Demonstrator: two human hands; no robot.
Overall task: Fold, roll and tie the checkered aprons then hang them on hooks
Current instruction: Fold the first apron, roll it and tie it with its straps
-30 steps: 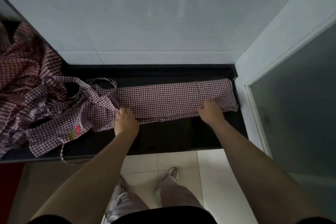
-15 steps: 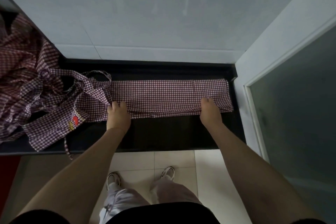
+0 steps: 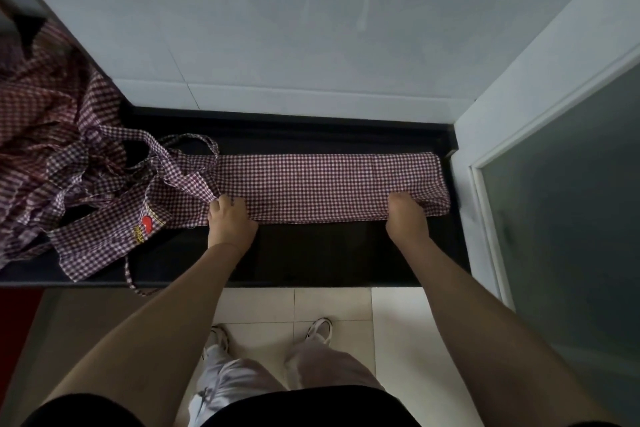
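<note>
A checkered apron [image 3: 329, 184] lies folded into a long, narrow strip across the black counter [image 3: 322, 253]. Its straps [image 3: 187, 156] trail off the left end. My left hand [image 3: 230, 220] grips the strip's near edge at the left end, fingers curled on top of the cloth. At the right end my right hand [image 3: 407, 217] holds the same edge, with its fingers hidden in the fabric. A second checkered apron [image 3: 114, 229] with a red and yellow emblem lies spread to the left, and its strap hangs over the counter's front.
A heap of more checkered cloth [image 3: 45, 121] fills the counter's far left. A white tiled wall [image 3: 311, 28] rises behind the counter, and a frosted glass door [image 3: 571, 201] with a white frame closes off the right. Below are pale floor tiles [image 3: 398, 322] and my shoes.
Both hands pushed the near edge away from me, so the strip is now narrower and lies flatter. The right hand's fingers, laid on the cloth before, are now tucked into it.
</note>
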